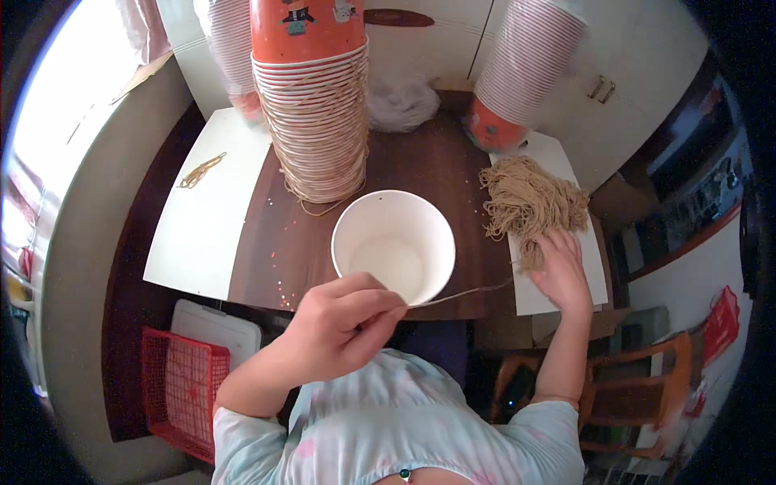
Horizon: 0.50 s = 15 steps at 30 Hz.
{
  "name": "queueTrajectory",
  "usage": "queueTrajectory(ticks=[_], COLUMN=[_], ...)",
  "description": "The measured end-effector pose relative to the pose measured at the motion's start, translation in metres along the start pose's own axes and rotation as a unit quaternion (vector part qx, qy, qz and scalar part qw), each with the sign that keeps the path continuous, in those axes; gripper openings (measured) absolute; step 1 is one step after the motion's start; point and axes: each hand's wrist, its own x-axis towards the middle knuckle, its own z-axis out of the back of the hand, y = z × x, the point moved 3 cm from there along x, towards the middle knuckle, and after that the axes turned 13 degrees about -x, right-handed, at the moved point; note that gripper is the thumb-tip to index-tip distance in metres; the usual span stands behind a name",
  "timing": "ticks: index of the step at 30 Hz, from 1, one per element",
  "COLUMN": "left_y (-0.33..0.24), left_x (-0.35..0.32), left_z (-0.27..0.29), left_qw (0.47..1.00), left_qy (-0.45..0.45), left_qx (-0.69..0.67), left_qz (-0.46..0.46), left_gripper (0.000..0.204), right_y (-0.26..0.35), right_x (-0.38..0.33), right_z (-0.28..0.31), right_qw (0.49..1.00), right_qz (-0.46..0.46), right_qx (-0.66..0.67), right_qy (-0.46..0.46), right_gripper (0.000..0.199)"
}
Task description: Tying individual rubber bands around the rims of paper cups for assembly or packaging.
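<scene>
A white paper bucket (394, 246) stands upright near the table's front edge, its mouth facing me and nothing seen inside. Just in front of its rim, my left hand (343, 327) pinches one end of a thin tan cord (465, 293). The cord runs rightward toward a heaped bundle of tan cords (533, 198) on a white board. My right hand (559, 271) is at the bundle's near end, thumb and fingers around some of the strands; its fingertips are partly hidden there.
Behind the bucket rises a tall stack of nested orange buckets (315, 121) with cord handles. Plastic-wrapped bucket stacks stand back right (525, 77) and back left. A few loose cords (202, 170) lie on the left white board (210, 218). A red basket (186, 392) sits below left, a wooden chair (638, 396) right.
</scene>
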Motion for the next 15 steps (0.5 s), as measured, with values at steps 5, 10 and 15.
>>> queueTrajectory(ticks=[5,10,15], left_y=[0.006,0.002,0.004], left_x=[0.016,0.023,0.014], left_z=[-0.016,-0.015,-0.006], left_qw=[0.997,0.994,0.999], left_qy=[0.068,0.041,0.034], left_qx=[0.007,0.054,0.02], left_qz=[-0.042,-0.087,-0.019], left_gripper=[0.012,0.011,0.009], right_y=[0.09,0.149,0.142], right_x=[-0.007,-0.012,-0.007], right_z=[0.077,0.056,0.07], right_qw=[0.771,0.618,0.823], right_qz=[0.348,0.179,0.229], right_qx=[0.526,0.748,0.502], right_qy=[0.089,0.162,-0.134], right_gripper=[0.094,0.052,0.026])
